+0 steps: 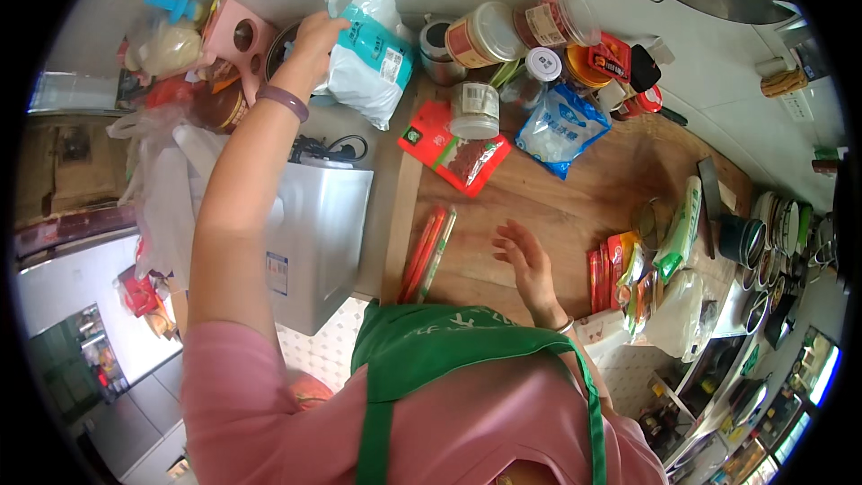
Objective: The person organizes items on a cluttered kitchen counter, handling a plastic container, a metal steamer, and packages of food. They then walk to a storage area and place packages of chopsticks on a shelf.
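Observation:
At the upper left my left hand (pixel 322 40), with a bangle at its wrist, grips the top edge of a white and teal plastic bag (pixel 372 60), which stands against the wall. My right hand (pixel 528 259) is held over the wooden board with its fingers apart and nothing in it. To its left lie several red and green slim packets (pixel 431 249). Beyond it are a red packet of dried goods (pixel 458 148), a clear jar with a label (pixel 475 110) on that packet, and a blue and clear bag (pixel 562 128) of pale lumps.
A silver box-shaped appliance (pixel 323 229) with a black cord is below my left forearm. Lidded tubs (pixel 481 35) and jars line the wall. On the right are food packets (pixel 623 269), a green and white roll (pixel 679 229), a cleaver (pixel 709 195) and stacked bowls. A pink holder (pixel 236 34) stands left.

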A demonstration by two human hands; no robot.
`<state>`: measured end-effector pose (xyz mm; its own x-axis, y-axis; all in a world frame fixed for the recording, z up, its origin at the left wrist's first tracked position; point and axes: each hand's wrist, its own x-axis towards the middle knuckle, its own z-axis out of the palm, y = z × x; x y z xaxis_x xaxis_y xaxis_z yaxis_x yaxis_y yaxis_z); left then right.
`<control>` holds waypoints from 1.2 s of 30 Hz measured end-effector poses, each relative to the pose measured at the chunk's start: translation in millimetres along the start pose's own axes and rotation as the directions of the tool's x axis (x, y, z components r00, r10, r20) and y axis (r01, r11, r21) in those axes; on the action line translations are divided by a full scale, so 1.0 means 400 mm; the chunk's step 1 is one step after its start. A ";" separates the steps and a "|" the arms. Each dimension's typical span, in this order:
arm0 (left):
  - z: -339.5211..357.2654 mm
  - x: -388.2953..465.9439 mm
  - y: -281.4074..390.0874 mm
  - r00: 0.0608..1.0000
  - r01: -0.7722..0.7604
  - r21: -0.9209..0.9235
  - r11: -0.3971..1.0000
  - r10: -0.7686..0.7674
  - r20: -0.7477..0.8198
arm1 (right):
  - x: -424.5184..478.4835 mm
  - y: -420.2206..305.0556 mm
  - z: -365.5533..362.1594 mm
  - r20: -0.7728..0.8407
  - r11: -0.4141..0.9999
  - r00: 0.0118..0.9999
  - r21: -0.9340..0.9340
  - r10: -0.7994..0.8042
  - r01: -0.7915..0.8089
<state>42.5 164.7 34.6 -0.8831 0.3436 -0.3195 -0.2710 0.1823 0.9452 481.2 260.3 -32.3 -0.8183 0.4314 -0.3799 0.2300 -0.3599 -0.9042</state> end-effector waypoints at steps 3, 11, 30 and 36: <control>-0.009 0.029 -0.050 0.993 -0.113 0.052 0.992 0.114 -0.021 | -0.001 0.005 -0.008 -0.046 1.000 0.999 -0.002 0.017 -0.017; 0.076 -0.033 -0.104 0.908 -0.238 0.154 0.959 0.276 -0.316 | 0.001 0.025 -0.015 -0.049 0.996 0.996 -0.050 0.068 -0.071; -0.187 0.254 -0.156 0.971 0.182 0.448 0.875 -0.230 0.056 | -0.208 0.032 -0.119 -0.489 0.942 0.861 -0.334 -0.141 -0.036; -0.233 0.296 -0.086 0.973 -0.208 0.595 0.777 0.224 0.047 | -0.364 0.079 -0.403 -0.873 0.876 0.167 -0.475 -0.458 -0.081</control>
<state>-88.3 113.3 -29.4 -0.9023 0.4188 -0.1022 0.2007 0.6179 0.7602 692.6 319.5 -37.1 0.2176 0.9593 0.1801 0.5182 0.0429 -0.8542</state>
